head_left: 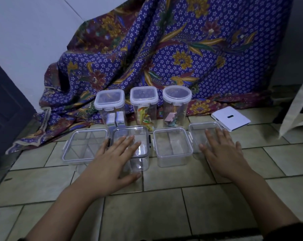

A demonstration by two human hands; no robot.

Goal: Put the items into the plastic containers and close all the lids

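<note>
Reaches forward over the tiled floor with both forearms, palms down. Lays the left hand flat on top of the black-clasped container, fingers straight and fanned toward the far side, thumb stretched out along its near wall. Spreads the right hand the same way over the clear lid at the right end of the near row, fingers straight and apart; cannot tell whether the palm touches the plastic. Grips nothing with either hand, both opened wide and well apart.

Near row, left to right, all low and squarish, broad faces upward: shallow clear piece (lid or tray, cannot tell), black-clasped container, white-clipped container, clear lid just beside it.

Far row, just behind, against the patterned cloth: three tall containers standing upright, long axes vertical, lids on top. Square tall container with two small white boxes at its bottom; middle tall container holding colourful pieces; round tall container with a pinkish piece low inside.

Off to the right on the floor, white flat box, lying flat.
</note>
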